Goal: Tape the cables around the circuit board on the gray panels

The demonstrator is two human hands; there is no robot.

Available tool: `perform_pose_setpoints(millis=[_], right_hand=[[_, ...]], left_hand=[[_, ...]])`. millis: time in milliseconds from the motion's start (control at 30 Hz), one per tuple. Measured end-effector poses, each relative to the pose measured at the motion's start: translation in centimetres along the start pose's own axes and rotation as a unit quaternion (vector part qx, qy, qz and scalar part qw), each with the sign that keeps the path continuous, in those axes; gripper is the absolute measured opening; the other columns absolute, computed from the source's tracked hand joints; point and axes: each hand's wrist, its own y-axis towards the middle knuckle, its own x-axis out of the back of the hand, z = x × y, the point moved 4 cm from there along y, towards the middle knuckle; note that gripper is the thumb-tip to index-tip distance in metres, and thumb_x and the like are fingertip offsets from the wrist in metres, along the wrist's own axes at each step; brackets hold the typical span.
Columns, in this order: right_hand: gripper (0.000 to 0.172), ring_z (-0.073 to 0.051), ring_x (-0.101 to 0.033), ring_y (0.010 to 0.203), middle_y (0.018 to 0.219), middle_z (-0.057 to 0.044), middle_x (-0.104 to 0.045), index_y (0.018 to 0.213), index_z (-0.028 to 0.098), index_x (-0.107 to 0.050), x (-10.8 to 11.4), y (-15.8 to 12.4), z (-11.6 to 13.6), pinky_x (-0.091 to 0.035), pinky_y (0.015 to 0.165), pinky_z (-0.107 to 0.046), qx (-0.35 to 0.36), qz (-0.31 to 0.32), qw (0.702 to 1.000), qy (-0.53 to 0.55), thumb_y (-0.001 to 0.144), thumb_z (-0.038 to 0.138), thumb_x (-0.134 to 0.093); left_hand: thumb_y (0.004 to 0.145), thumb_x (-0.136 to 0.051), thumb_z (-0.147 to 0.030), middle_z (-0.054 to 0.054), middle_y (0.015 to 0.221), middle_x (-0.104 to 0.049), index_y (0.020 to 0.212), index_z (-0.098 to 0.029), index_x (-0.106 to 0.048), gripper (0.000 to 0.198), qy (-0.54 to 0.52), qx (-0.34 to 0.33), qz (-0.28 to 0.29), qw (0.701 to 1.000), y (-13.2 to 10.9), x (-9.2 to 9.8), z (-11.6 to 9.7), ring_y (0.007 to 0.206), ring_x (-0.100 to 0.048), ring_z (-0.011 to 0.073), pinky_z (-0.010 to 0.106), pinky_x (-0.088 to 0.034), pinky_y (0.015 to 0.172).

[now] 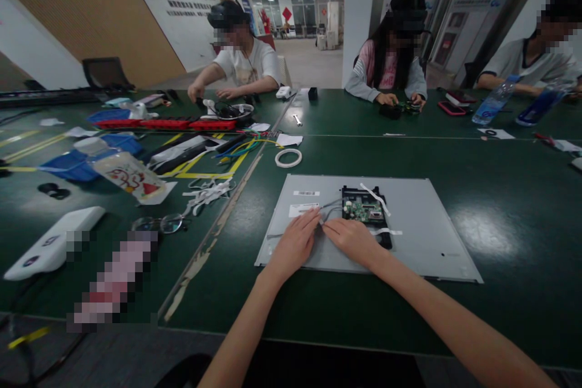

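Observation:
A flat grey panel point(422, 224) lies on the table, with a green circuit board point(364, 211) in a black bracket point(385, 241) on it. Thin grey cables point(334, 209) run leftward from the board. My left hand point(297, 236) rests on the panel's left part, its fingers together and their tips at the cable. From the other side my right hand point(352, 239) pinches at the same spot, just left of the bracket. What lies under the fingertips is partly hidden. White tape strips point(376, 199) cross the bracket's right side.
A tape roll point(288, 158) lies behind the panel, a small wrench point(297, 120) farther back. Left are glasses point(166, 224), a tilted bottle point(125, 173), a white device point(54, 242) and blue trays point(73, 165). Several people sit opposite; water bottles point(495, 102) stand at right.

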Motion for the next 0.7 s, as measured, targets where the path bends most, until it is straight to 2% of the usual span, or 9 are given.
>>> perform_pose_setpoints(millis=[167, 367, 567, 700], right_hand=[[0.019, -0.018, -0.058, 0.09, 0.099, -0.011, -0.061, 0.099, 0.01, -0.06, -0.22, -0.06, 0.05, -0.049, 0.072, -0.028, 0.007, -0.008, 1.0, 0.002, 0.088, 0.008, -0.045], [0.02, -0.017, -0.059, 0.09, 0.099, -0.012, -0.062, 0.1, 0.01, -0.06, -0.24, -0.17, -0.01, -0.049, 0.072, -0.028, 0.003, -0.014, 1.0, 0.001, 0.088, 0.007, -0.044], [0.022, -0.018, -0.059, 0.092, 0.103, -0.012, -0.062, 0.104, 0.009, -0.059, -0.33, -0.15, 0.0, -0.05, 0.073, -0.028, 0.011, -0.018, 1.0, -0.001, 0.088, 0.008, -0.045], [0.023, -0.018, -0.059, 0.092, 0.105, -0.012, -0.062, 0.106, 0.008, -0.059, -0.33, -0.21, 0.03, -0.05, 0.075, -0.029, 0.015, -0.032, 0.999, 0.0, 0.087, 0.007, -0.046]], left_hand=[[0.083, -0.033, -0.003, 0.009, 0.146, -0.032, 0.141, -0.02, -0.025, 0.061, 0.002, 0.017, 0.018, 1.0, 0.01, -0.1, -0.09, 0.134, -0.028, 0.0181, 0.043, -0.029, 0.109], [0.08, -0.033, -0.003, 0.011, 0.145, -0.032, 0.143, -0.018, -0.02, 0.066, -0.007, 0.024, 0.014, 1.0, -0.09, -0.15, 0.13, 0.134, -0.028, 0.0184, 0.043, -0.029, 0.109], [0.078, -0.034, -0.002, 0.008, 0.146, -0.031, 0.138, -0.018, -0.032, 0.062, 0.003, 0.022, 0.03, 0.999, -0.04, -0.12, 0.04, 0.135, -0.026, 0.0176, 0.041, -0.026, 0.111], [0.077, -0.033, -0.001, 0.009, 0.146, -0.031, 0.137, -0.017, -0.034, 0.062, 0.012, 0.025, 0.032, 0.999, -0.04, -0.09, -0.02, 0.135, -0.026, 0.0166, 0.04, -0.025, 0.111]])
